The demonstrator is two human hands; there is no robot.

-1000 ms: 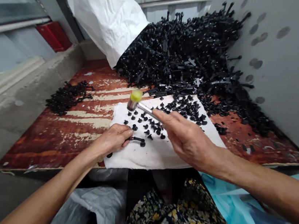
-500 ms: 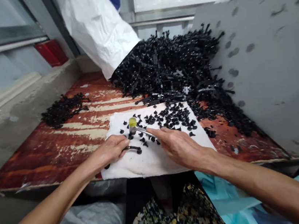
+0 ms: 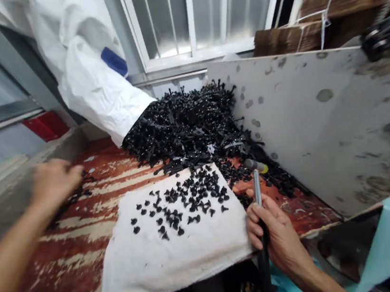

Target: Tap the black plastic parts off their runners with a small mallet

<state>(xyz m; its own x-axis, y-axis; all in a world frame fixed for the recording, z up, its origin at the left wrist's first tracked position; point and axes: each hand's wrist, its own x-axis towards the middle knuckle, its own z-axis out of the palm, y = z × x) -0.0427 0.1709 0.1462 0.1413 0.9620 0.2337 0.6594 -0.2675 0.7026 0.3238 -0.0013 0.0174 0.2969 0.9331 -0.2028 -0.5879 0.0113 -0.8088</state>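
Observation:
My right hand (image 3: 272, 224) grips a hammer (image 3: 257, 190) by its black handle. The metal shaft points up, and the head, with a yellow face, hangs over black parts at the cloth's right. My left hand (image 3: 54, 181) is smeared by motion above a small pile of black parts (image 3: 75, 195) at the far left; I cannot make out whether its fingers hold anything. Between the hands lies a white cloth (image 3: 150, 271). Many small black cone-shaped plastic pieces (image 3: 194, 194) are scattered over its upper half.
A large heap of black plastic parts (image 3: 192, 122) spills from a white sack (image 3: 98, 91) at the back. A stained grey board (image 3: 303, 127) walls off the right side. The worn red tabletop (image 3: 69, 258) ends at a front edge. Bundled cardboard (image 3: 288, 38) sits behind the board.
My left hand has left the cloth for the small pile at left. The hammer has swung away to the cloth's right edge in my right hand. The view has shifted.

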